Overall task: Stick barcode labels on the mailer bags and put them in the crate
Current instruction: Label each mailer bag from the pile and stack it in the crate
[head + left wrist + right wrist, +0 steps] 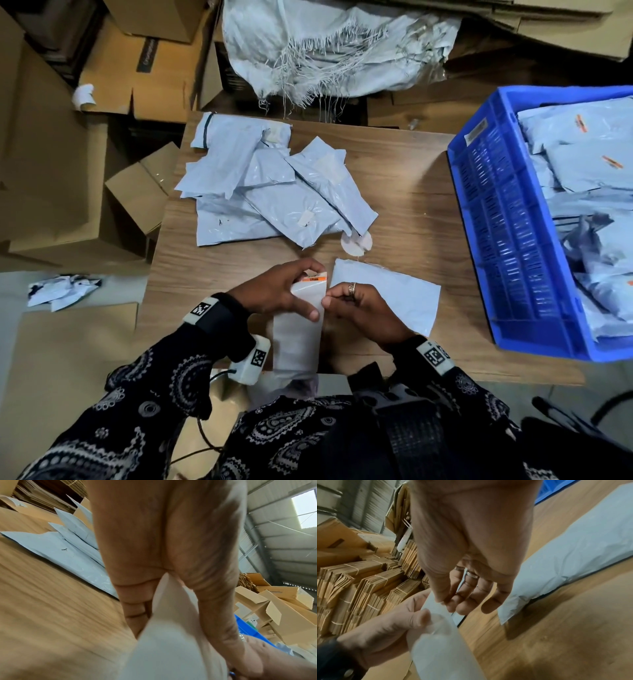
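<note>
Both hands point(322, 301) pinching, fingertips together

Pale blue-grey bags point(270, 192) are lying on a brown wood-grain table point(411, 192); a bright blue crate point(507, 219) is standing at three o'clock; dark paisley-patterned sleeves point(154, 387) are showing at six o'clock.

Mailer bags, a label strip and a blue crate on the wooden surface

A long white label strip point(297, 329), orange-marked labels at its top, is held upright near the front edge; one flat pale-blue mailer bag point(394, 294) lies just beside it. A loose pile of mailer bags point(270, 192) sits farther back. The blue slotted crate point(507, 219) at the right holds labelled bags point(589, 150).
</note>
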Tool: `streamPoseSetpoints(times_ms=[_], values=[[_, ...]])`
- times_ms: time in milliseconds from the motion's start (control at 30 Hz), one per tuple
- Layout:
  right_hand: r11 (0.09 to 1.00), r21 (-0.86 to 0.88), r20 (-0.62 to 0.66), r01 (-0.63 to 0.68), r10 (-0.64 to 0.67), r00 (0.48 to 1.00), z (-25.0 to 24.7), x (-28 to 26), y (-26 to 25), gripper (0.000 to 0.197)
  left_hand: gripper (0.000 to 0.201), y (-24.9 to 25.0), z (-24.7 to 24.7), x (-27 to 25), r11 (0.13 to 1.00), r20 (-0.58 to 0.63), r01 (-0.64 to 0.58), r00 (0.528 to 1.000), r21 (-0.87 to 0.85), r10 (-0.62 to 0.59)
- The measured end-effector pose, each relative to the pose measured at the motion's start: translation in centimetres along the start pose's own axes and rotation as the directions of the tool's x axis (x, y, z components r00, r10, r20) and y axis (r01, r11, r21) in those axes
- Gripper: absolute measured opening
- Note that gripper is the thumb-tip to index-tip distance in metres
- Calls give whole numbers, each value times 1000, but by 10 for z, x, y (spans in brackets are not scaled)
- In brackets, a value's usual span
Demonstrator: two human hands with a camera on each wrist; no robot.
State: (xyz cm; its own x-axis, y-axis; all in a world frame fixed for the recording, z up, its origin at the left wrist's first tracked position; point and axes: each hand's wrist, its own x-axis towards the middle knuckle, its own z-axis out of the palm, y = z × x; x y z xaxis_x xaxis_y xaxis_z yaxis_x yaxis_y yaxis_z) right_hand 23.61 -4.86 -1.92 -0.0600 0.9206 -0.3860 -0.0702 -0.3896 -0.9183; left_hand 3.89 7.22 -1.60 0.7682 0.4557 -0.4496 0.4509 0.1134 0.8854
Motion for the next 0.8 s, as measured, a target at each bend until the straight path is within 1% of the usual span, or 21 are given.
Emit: streamPoseSetpoints(times_ms=[67,100,167,233,267,333,367,433,467,500,567,667,733,800], values=[[1000,-8,-33,-2,1,999,-5,-2,-1,12,72,-1,2,1,997,-54,-28,998,-69,25],[1000,-8,-57,-2,1,998,-7,-3,0,14,68,0,3,1,993,-104,-53,994,-104,42],[1000,19,-100,-16,18,995,-13,-6,2,17,60,0,4,0,975,-218,-108,974,-193,65],[999,23,-145,-24,27,989,-18,-9,3,17,48,1,3,0,956,-292,-140,955,-257,61],[999,20,-157,-27,30,987,-20,-11,4,16,41,1,3,0,954,-299,-138,953,-266,54],[999,41,-187,-27,35,982,-22,-13,6,11,31,2,4,1,956,-278,-133,959,-260,58],[998,65,-207,-22,35,978,-23,-14,6,16,30,3,5,2,959,-267,-134,962,-250,65],[992,128,-250,3,29,968,-23,-14,3,40,29,5,7,4,965,-258,-142,963,-219,83],[988,155,-268,21,22,963,-23,-13,0,48,29,7,8,5,967,-253,-144,963,-210,89],[985,167,-277,46,2,961,-23,-13,-3,51,30,10,10,6,966,-249,-149,964,-211,94],[988,127,-288,83,-43,957,-22,-11,-9,45,32,16,12,7,963,-258,-160,961,-217,101],[995,41,-320,87,-70,945,-21,-5,-10,30,35,20,14,9,968,-281,-174,952,-178,120],[996,-28,-339,84,-88,937,-20,-3,-10,28,31,20,15,11,974,-293,-186,945,-130,142],[983,-156,-356,97,-147,923,-21,-3,-10,24,26,21,17,12,974,-298,-203,940,-101,166]])
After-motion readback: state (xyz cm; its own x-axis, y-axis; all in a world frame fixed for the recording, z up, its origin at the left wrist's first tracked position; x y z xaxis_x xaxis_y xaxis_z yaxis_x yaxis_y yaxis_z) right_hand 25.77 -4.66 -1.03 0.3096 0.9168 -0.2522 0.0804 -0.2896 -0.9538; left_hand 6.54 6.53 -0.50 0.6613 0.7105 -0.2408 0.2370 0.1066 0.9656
